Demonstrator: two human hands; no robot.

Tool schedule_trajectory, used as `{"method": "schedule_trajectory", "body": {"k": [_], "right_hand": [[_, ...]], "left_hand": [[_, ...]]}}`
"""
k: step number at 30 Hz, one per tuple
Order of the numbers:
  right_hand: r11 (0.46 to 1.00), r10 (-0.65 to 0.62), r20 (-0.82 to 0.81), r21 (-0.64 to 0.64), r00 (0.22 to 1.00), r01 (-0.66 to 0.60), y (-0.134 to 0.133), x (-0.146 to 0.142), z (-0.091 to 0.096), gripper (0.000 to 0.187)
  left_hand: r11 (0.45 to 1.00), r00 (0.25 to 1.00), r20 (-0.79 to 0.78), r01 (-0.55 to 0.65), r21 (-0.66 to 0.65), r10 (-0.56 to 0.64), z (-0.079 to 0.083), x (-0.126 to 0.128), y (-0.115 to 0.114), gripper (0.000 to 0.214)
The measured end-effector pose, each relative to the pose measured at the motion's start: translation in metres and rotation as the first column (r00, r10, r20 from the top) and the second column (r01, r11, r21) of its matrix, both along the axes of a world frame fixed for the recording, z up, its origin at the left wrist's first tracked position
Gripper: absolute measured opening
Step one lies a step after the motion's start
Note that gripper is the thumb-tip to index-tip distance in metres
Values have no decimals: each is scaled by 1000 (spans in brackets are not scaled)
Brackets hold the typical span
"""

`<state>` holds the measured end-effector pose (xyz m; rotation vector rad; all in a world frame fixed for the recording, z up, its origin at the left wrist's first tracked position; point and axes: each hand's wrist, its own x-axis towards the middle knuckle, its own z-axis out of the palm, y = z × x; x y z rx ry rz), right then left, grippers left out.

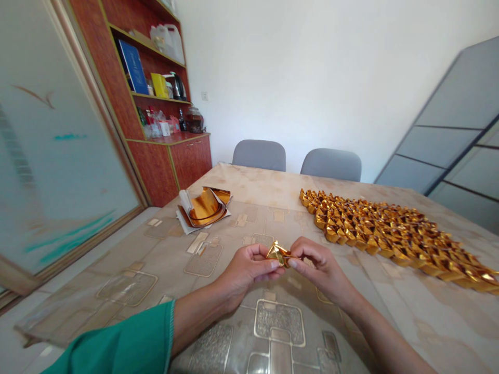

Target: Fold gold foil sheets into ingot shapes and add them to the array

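Observation:
Between my two hands, over the near middle of the table, is a small folded gold foil paper piece (277, 253). My left hand (251, 266) pinches its left side between thumb and fingers. The right side is gripped by my right hand (315, 262), thumb against fingertips. Fingers cover part of the fold. A curled stack of gold foil paper sheets (206, 208) with white backs lies beyond my left hand. To the right of my right hand, many folded gold foil pieces (374, 226) stand packed in rows.
A patterned cover lies over the table (218, 254). Two grey chairs (259, 155) stand at its far side, by the white wall. A red-brown cabinet (167, 161) with bottles and a kettle is at the back left. A frosted glass door (58, 156) is on the left.

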<state>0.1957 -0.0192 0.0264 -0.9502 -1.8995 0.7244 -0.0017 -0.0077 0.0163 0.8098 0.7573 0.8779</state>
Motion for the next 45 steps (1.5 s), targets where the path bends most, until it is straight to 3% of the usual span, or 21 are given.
{"method": "schedule_trajectory", "body": {"k": [5, 10, 13, 20, 28, 32, 40, 45], "right_hand": [[991, -131, 35, 8, 991, 131, 1, -6, -5, 25], [975, -219, -48, -51, 975, 216, 1, -10, -13, 16], [976, -207, -72, -82, 976, 201, -1, -11, -13, 15], [989, -150, -11, 4, 989, 150, -5, -14, -4, 20], [941, -296, 40, 184, 954, 284, -6, -17, -4, 23], [928, -311, 68, 236, 948, 288, -8, -21, -5, 22], [914, -332, 135, 289, 934, 283, -9, -23, -8, 21], [946, -246, 130, 249, 961, 208, -8, -25, -9, 20]], "left_hand": [[1000, 1000, 13, 1, 9, -1, -1, 1, -1, 33], [995, 999, 3, -48, 91, 48, -8, 4, -1, 34], [989, 997, -1, -71, 130, 71, -11, 5, -1, 34], [993, 998, 31, -60, 99, 57, -7, 8, -4, 34], [989, 994, 45, -103, 106, 98, -8, 8, -4, 33], [989, 994, 39, -105, 99, 102, -9, 8, -4, 35], [990, 996, 19, -89, 109, 88, -10, 8, -3, 36], [992, 995, 41, -93, 81, 90, -12, 7, -3, 35]]}}
